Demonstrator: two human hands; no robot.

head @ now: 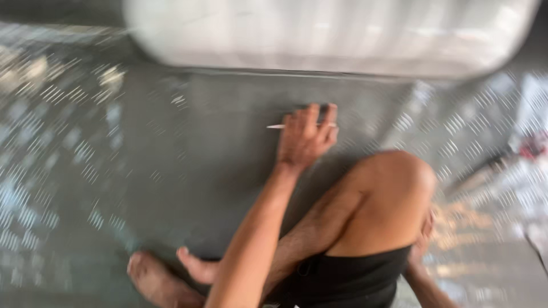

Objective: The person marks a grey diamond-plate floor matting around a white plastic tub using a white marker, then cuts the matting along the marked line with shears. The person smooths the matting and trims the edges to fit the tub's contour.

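The whole view is blurred by motion. My left hand [305, 137] reaches forward over the grey floor [200, 148], palm down, with its fingers closed on a thin white stick [279, 126] that pokes out to the left. My bent bare knee [394, 188] rises just right of that arm. My right hand [425, 228] is mostly hidden behind the knee, low on the right, and its fingers cannot be made out.
A big white rounded bulky object [331, 34] lies across the top, just beyond my left hand. My bare feet [160, 276] rest at the bottom left. The floor glints with speckles on both sides. Something red and white [534, 148] lies at the right edge.
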